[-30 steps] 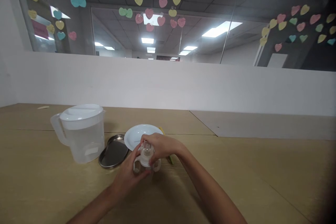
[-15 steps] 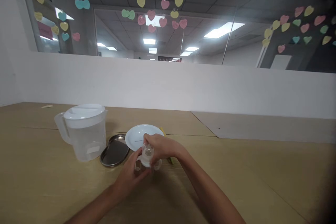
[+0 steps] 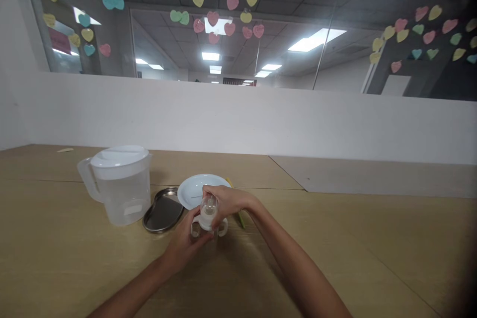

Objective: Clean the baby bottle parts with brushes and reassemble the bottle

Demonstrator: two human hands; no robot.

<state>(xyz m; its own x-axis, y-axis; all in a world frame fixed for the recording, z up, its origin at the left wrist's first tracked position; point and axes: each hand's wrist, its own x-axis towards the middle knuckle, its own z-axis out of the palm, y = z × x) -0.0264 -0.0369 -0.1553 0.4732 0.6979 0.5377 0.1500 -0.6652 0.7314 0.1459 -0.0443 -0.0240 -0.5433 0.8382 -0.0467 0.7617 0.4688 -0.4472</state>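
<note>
A baby bottle [image 3: 207, 220] with a clear domed cap, a white collar and two side handles is held upright between my hands above the table. My left hand [image 3: 185, 237] wraps round the bottle's lower left side, by one handle. From the upper right, my right hand [image 3: 230, 202] grips the clear cap [image 3: 209, 204], its fingers curled over the top and its thumb low on the near side. Much of the bottle's body is hidden by my fingers. Just behind my hands lies a white plate [image 3: 192, 193], partly covered by the right one.
A kidney-shaped metal tray [image 3: 163, 211] lies left of my hands. Farther left stands a lidded plastic pitcher [image 3: 124, 196]. A thin yellow-green item [image 3: 242, 219] lies partly behind my right hand. The white wall [image 3: 238, 119] rises beyond the table [image 3: 357, 253].
The whole view has shifted slightly. My right hand has turned a little on the cap, and the bottle's right handle shows more clearly. Both hands keep their hold.
</note>
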